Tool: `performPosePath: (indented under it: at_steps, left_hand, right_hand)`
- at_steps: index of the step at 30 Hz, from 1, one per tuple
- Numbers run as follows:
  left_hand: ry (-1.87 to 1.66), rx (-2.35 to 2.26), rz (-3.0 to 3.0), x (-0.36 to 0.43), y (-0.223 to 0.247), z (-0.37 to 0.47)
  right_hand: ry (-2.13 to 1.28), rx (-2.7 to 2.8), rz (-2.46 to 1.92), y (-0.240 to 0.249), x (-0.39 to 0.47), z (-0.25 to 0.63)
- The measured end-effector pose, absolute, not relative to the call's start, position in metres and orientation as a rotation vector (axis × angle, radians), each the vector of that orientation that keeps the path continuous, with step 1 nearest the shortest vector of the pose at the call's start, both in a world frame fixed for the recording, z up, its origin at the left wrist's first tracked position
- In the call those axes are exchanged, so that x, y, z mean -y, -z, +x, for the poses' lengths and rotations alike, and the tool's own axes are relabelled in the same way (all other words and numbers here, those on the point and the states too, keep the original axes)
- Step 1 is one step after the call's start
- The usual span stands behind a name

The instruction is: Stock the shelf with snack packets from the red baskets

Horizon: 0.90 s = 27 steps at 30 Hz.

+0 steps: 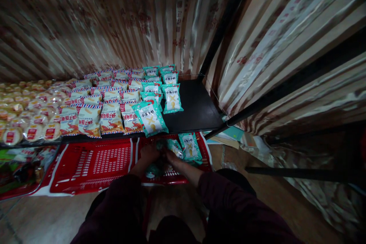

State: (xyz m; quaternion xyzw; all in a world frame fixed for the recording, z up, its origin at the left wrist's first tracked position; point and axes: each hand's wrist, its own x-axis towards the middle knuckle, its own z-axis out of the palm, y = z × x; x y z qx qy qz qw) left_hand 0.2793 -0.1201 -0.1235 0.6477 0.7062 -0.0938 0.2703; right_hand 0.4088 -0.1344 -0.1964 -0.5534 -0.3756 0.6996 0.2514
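Both hands reach down into a red plastic basket [204, 148] below the shelf edge. My left hand [150, 154] and my right hand [172, 158] are close together among teal snack bags. Their fingers are dark and blurred, so I cannot tell whether they grip a bag. Just right of my right hand, a teal snack bag [189, 146] leans in the basket, with another bag [175, 148] partly behind the hand. Above, a teal bag [150, 119] lies tilted at the shelf's front edge. Another teal bag [172, 98] stands at the front of the right row.
On the black shelf [194, 106] are rows of white and orange snack bags [111, 117] and round wrapped packs [32, 131]. A second red basket [100, 160] and a bin of mixed packages [25, 167] sit left. Black metal bars [248, 105] slant at right before striped curtains [160, 19].
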Motion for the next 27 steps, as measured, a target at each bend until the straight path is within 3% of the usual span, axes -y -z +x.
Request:
performPosePath:
  at_steps: [10,19,27]
  left_hand:
    - [0.118,-1.862,1.683,0.116,0.114,0.278]
    - [-0.196,-1.773,1.468,0.111,0.118,0.280]
    - [-0.453,-1.586,1.234,0.107,0.123,0.286]
  right_hand:
    - [-1.956,0.734,-1.657,0.184,0.129,0.407]
    - [-2.196,0.349,-1.421,0.160,0.125,0.412]
    - [-1.959,0.436,-1.512,0.160,0.114,0.427]
